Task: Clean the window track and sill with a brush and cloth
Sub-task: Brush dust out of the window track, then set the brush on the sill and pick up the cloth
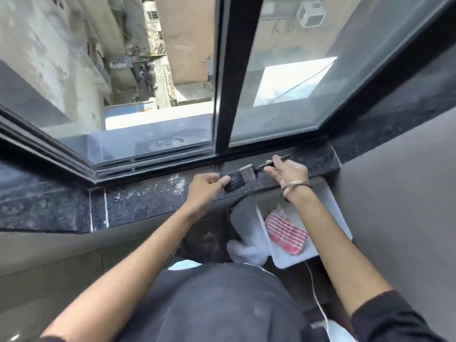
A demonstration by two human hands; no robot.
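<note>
Nearest, two bare forearms reach forward from dark sleeves over the person's dark-clothed body. Below the sill, one white tray point(323, 193) carries one red-and-white striped cloth point(286, 233), with a white cloth point(249, 245) bunched just beside it. Above the speckled dark sill point(138, 201), one brush point(243, 177) is held between both hands: the left hand point(206, 187) has its grip pinched together on the black bristles, and the right hand point(287, 172), one bangle at its wrist, has its grip loosely closed around the handle. Beyond lies the black window track point(153, 162), partly open to the street outside.
</note>
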